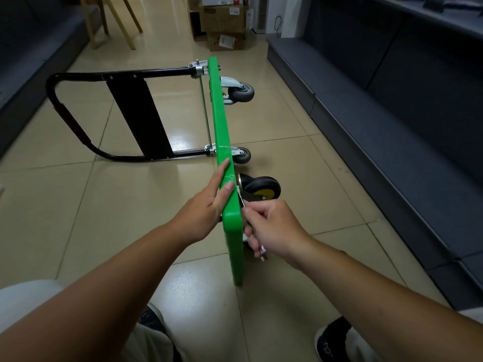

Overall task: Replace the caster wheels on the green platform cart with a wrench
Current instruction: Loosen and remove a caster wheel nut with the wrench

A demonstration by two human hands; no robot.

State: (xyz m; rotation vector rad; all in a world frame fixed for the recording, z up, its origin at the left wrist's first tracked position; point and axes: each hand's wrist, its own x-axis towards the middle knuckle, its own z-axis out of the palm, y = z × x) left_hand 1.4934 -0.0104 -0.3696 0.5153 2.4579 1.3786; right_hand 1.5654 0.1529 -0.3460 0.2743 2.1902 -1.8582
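The green platform cart [222, 131] stands on its long edge on the tiled floor, its black handle [78, 118] lying out to the left. My left hand [209, 205] rests flat against the near upper edge of the platform, fingers straight, thumb on the rim. On the underside, to the right, my right hand [271, 228] grips a metal wrench [262, 250] close to the near caster, a black wheel with a yellow hub [262, 188]. Two grey casters [241, 93] [241, 154] sit farther along the underside. The wrench head is hidden behind the fingers.
Dark upholstered benches [379, 105] run along the right, and another runs along the left [31, 53]. Cardboard boxes [224, 22] and wooden chair legs [115, 24] stand at the far end. My knees and dark shoes [332, 340] are at the bottom.
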